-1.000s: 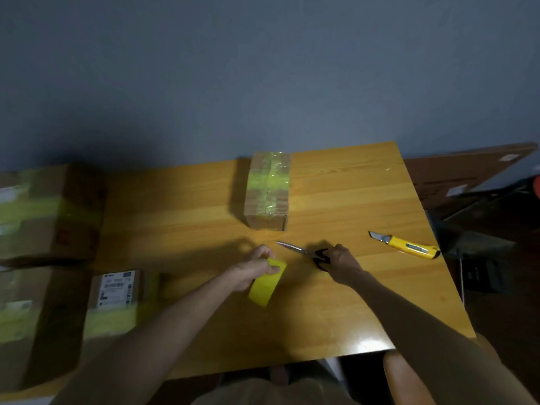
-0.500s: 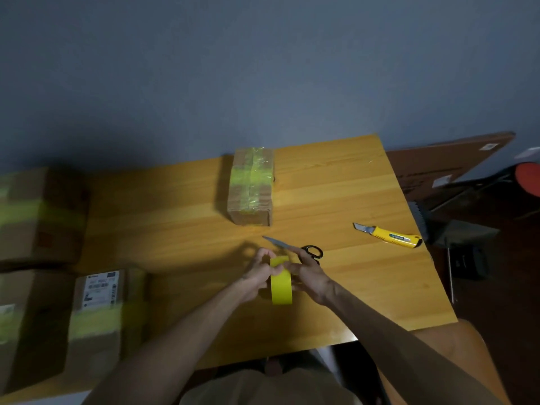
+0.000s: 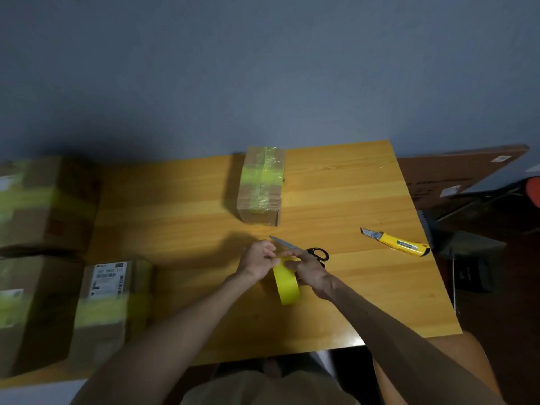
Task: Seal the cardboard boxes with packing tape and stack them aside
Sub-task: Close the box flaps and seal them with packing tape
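Tape (image 3: 287,285) is upright; left hand (image 3: 257,260) and right hand (image 3: 308,268) meet at its 12 o'clock, fingers curled, pinching it. Scissors (image 3: 319,254) lie at 1 o'clock.

The left hand (image 3: 257,260) and right hand (image 3: 309,268) grip the tape roll (image 3: 287,285) over the table (image 3: 365,302). Scissors (image 3: 317,254) sit just behind the grip, one box (image 3: 261,188) sits farther back, the utility knife (image 3: 400,244) lies off right, and more boxes (image 3: 111,299) are well left.
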